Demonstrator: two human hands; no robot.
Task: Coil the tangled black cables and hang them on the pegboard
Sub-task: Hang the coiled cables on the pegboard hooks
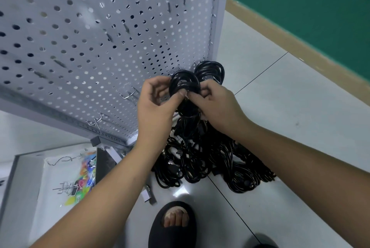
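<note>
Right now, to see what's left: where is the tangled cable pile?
In the head view, the pile lies centre-right on the floor at the foot of the pegboard, below the held coil and ahead of the slipper.

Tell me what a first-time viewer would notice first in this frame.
At centre, the left hand and right hand pinch a coil of black cable in front of the lower edge of the grey pegboard. Just right of it, a second coil appears to hang at the board's corner. Below the hands, a heap of tangled black cables lies on the tiled floor.
</note>
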